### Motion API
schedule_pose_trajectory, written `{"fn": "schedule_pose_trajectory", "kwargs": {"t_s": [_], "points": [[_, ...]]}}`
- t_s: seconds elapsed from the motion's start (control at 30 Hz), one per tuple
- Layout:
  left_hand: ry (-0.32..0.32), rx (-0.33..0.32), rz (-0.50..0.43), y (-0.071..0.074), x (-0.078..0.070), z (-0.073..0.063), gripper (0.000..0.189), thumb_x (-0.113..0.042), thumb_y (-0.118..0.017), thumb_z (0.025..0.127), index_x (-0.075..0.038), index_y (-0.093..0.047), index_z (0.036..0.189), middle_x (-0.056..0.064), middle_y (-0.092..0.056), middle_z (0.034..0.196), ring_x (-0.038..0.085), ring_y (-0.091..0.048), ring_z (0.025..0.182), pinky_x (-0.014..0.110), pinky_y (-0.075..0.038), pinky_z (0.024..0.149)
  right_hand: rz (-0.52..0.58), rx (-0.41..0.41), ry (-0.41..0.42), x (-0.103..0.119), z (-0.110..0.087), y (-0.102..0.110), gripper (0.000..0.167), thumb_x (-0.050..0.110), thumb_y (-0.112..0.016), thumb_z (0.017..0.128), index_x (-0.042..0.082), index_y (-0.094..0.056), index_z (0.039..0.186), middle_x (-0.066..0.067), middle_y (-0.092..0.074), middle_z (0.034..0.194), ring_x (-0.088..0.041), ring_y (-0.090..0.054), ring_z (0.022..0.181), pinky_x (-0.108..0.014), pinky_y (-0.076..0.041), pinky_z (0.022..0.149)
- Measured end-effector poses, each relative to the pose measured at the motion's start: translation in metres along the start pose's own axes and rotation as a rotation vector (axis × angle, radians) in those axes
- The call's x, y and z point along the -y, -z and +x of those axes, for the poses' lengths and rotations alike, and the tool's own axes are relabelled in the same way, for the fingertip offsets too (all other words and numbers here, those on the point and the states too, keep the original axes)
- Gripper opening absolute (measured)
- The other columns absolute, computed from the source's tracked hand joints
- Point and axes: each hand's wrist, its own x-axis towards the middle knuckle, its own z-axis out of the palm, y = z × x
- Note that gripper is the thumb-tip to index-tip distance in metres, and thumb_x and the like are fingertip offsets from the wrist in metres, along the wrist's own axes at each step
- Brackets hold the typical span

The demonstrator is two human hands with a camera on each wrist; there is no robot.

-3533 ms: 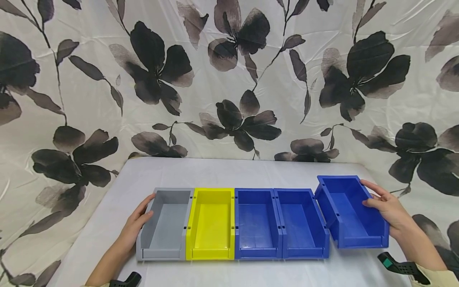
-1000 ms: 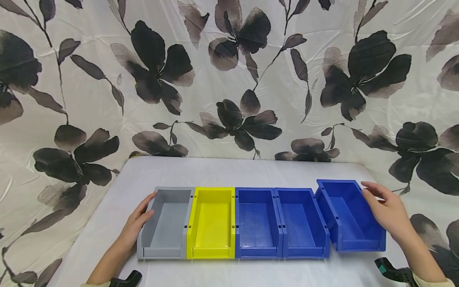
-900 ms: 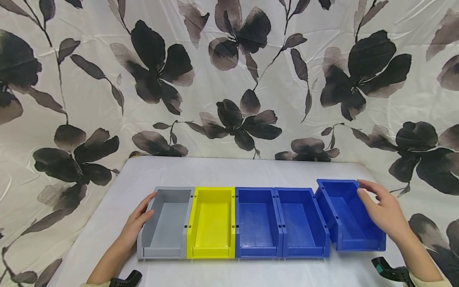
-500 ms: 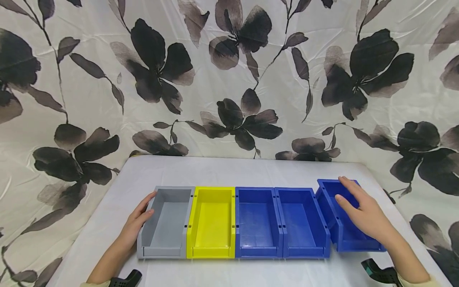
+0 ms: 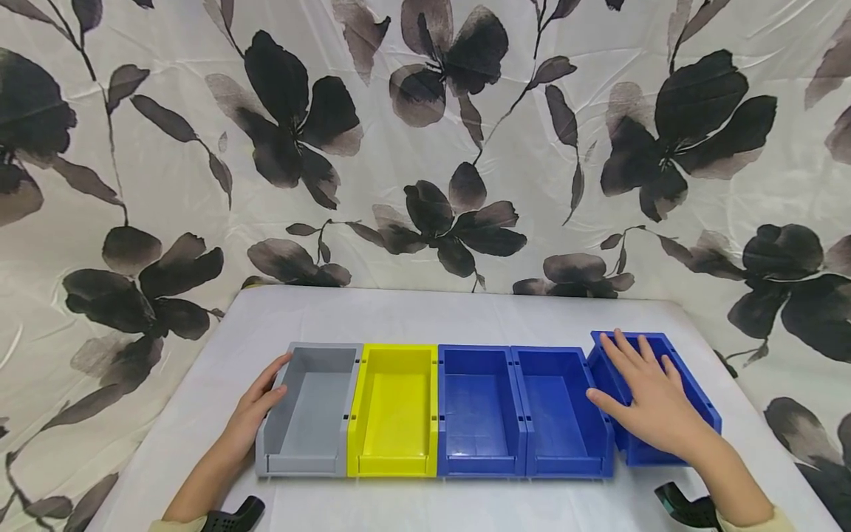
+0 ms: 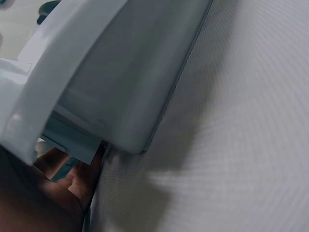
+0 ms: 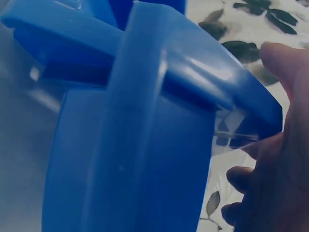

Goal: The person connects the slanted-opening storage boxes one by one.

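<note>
Joined side by side are a grey storage bin (image 5: 309,414), a yellow bin (image 5: 394,414), a blue bin (image 5: 480,414) and a second blue bin (image 5: 558,414). A third blue bin (image 5: 708,414) sits at the right end, turned a little askew, its near left edge close to its neighbour. My left hand (image 5: 249,417) grips the grey bin's left wall, fingers at the rim; the left wrist view shows fingers curled by the bin's edge (image 6: 72,142). Over the third blue bin my right hand (image 5: 654,403) spreads its fingers, hiding much of the inside; whether it touches the bin cannot be told.
A white cloth-covered table (image 5: 465,314) lies under the bins. Behind it hangs a white curtain (image 5: 372,170) with dark flowers. Black wrist devices sit at the left wrist (image 5: 234,515) and at the right wrist (image 5: 688,510).
My right hand has let go of the third blue bin's right wall and moved left over it, fingers spreading. That bin has come slightly lower. My left hand stays on the grey bin.
</note>
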Motion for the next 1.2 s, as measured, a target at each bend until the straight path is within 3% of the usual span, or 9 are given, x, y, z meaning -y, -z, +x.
{"fn": "schedule_pose_trajectory", "kwargs": {"t_s": [0.37,1.2], "points": [[-0.014,0.002,-0.008,-0.001,-0.002,0.001,0.054,-0.023,-0.043,0.105,-0.016,-0.025,0.155,0.015,-0.008,0.161,0.043,0.002,0.144,0.069,-0.002,0.107,-0.074,0.019,-0.026,0.002,-0.001,-0.01,0.101,0.064,-0.056,0.088,0.002,-0.012,0.155,-0.022,-0.014,0.158,-0.045,0.007,0.143,-0.069,0.011,0.105],[0.015,0.009,-0.018,0.0,-0.002,0.001,0.055,-0.027,-0.043,0.105,-0.019,-0.024,0.155,0.015,-0.006,0.161,0.041,0.004,0.144,0.067,0.001,0.108,-0.048,-0.014,-0.07,0.0,-0.002,-0.031,0.105,0.067,-0.061,0.084,0.005,-0.015,0.155,-0.021,-0.018,0.158,-0.047,-0.002,0.143,-0.073,-0.001,0.104]]}}
